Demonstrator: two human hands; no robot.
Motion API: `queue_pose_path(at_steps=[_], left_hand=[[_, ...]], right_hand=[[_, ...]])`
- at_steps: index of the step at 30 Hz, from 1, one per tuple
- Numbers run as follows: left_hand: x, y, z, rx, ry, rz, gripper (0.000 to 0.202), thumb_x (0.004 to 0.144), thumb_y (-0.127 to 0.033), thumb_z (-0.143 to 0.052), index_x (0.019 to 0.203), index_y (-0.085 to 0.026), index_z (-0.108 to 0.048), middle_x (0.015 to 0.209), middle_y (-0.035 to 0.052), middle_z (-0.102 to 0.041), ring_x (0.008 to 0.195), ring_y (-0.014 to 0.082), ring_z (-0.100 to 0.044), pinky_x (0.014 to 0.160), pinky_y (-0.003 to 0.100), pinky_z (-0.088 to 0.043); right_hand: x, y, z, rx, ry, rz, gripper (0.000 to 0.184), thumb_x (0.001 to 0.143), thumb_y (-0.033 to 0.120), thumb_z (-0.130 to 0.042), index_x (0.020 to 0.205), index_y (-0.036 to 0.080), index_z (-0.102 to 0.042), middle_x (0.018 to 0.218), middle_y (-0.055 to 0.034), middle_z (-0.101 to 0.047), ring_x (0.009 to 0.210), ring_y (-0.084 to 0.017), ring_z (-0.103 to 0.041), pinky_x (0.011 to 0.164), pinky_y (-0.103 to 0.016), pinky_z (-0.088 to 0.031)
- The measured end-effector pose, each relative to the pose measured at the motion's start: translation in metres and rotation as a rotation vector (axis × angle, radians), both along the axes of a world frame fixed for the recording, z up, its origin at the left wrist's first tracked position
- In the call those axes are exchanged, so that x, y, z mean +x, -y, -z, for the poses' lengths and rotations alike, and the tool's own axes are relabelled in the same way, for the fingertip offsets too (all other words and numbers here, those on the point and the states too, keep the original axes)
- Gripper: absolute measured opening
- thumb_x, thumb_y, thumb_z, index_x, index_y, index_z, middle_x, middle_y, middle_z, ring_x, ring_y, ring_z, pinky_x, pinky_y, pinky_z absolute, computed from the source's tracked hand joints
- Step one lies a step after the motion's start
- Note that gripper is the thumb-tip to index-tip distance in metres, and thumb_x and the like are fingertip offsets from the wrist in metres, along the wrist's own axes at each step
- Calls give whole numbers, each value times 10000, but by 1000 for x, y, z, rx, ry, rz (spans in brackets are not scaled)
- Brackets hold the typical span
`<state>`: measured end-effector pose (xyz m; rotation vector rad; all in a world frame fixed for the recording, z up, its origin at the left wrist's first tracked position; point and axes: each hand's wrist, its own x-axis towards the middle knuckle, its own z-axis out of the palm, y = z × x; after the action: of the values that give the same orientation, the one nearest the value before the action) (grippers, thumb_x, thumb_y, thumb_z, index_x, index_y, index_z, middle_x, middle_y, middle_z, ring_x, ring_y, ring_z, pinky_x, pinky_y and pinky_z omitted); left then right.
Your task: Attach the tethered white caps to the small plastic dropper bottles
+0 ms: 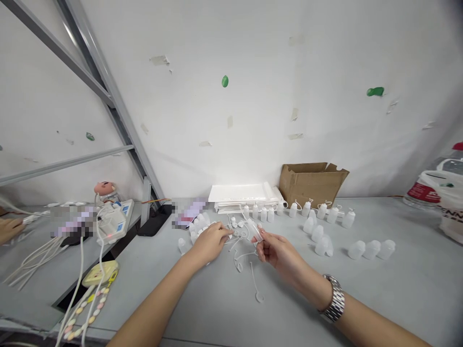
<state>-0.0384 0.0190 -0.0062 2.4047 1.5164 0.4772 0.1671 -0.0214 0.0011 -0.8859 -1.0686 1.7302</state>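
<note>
Nearest the camera: left forearm (159, 303) and right forearm (376, 313), both bare, reaching in over the near edge of the grey surface (415, 294); metal-link watch (334, 299) on the right wrist. Noted in right hand (275, 250): translucent piece (254, 229), pinched between thumb and fingertips, above the middle of the surface. Appearance: frosted white, slim, bottle-like, tilted, upper end toward the far left corner; finer detail too small to tell. Left hand (211, 243) back upward, index finger extended to a tangle of white straps (238, 236); cannot tell whether pinching any. Closer to the near edge, one loose strap (253, 282) with a rounded end. Beside left hand, toward the left edge: cluster of frosted bottles (200, 222), partly hidden. Toward the far edge: row of capped bottles (348, 220), upright, thin straps looping from caps, before white packets (246, 196), stacked, and an open cardboard box (313, 187). Toward the right edge: three pale bottles (372, 249) in line; left of these, a slanting group of similar bottles (323, 246).
</note>
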Motion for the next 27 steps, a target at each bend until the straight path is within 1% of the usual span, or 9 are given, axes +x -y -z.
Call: queue_pose_path(at_steps=[3, 6, 12, 17, 22, 25, 27], left_hand=[[2, 3, -3, -8, 2, -7, 307, 814, -323, -415, 1013, -252, -638, 917, 60, -573, 879, 201, -533, 752, 296, -405], [7, 5, -2, 6, 22, -65, 299, 783, -385, -470, 973, -244, -651, 913, 57, -589, 893, 216, -537, 753, 305, -404], [11, 4, 0, 5, 41, -146, 239, 786, -275, -469, 909, -227, -668, 906, 58, -611, 901, 212, -546, 766, 310, -395], [12, 4, 0, -12, 78, -179, 231, 769, -346, -493, 871, -232, -666, 877, 55, -617, 879, 218, -549, 734, 316, -401], [17, 5, 4, 37, 76, -218, 204, 762, -316, -493, 839, -222, -657, 866, 55, -606, 879, 219, -551, 734, 321, -404], [18, 6, 4, 35, 137, -214, 176, 751, -304, -498, 805, -216, -640, 843, 45, -603, 838, 205, -562, 729, 315, -414], [18, 5, 3, 31, 220, -207, 162, 746, -310, -499, 778, -210, -622, 841, 39, -605, 792, 187, -571, 727, 315, -419]], right_hand=[[-1, 0, 0, -3, 6, 3, 374, 749, 499, -549, 678, 136, -607, 476, 25, -495, 474, -87, -394, 539, -242, -298], [-1, 0, 0, -9, 12, 3, 381, 740, 507, -555, 674, 136, -607, 476, 26, -492, 474, -86, -393, 545, -244, -300], [0, 0, 0, -11, 14, 12, 388, 729, 524, -558, 694, 141, -606, 482, 25, -496, 479, -91, -390, 538, -246, -294], [0, 1, 1, -13, 20, 15, 386, 734, 517, -557, 688, 137, -606, 483, 23, -492, 478, -91, -387, 544, -250, -293], [-1, 0, 3, -18, 28, 18, 393, 720, 531, -564, 686, 142, -606, 484, 26, -490, 480, -91, -389, 543, -250, -294], [-1, -1, 3, -18, 27, 22, 403, 708, 543, -570, 693, 141, -607, 479, 28, -488, 482, -91, -390, 544, -250, -296], [-1, -1, 2, -18, 28, 25, 411, 701, 549, -571, 688, 140, -604, 476, 28, -486, 479, -89, -389, 539, -249, -295]])
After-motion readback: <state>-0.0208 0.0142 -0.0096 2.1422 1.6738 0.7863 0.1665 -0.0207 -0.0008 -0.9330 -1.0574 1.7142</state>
